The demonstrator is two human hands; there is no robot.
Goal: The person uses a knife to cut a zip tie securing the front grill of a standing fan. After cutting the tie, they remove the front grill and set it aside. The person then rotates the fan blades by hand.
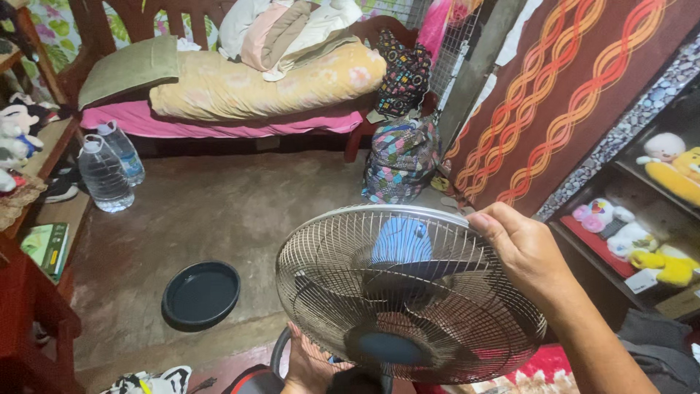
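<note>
An electric fan point(408, 292) with a round wire grille and blue blades fills the lower middle of the head view, its face tilted up towards me. My right hand point(526, 252) grips the upper right rim of the grille. My left hand point(310, 365) reaches under the fan at the bottom and holds its lower part, mostly hidden behind the grille.
A dark round basin point(201, 293) lies on the concrete floor to the left. Two large water bottles point(106, 174) stand by a wooden bench with cushions point(240, 87). Patterned bags point(402, 157) sit behind the fan. Shelves with plush toys point(671, 175) are on the right.
</note>
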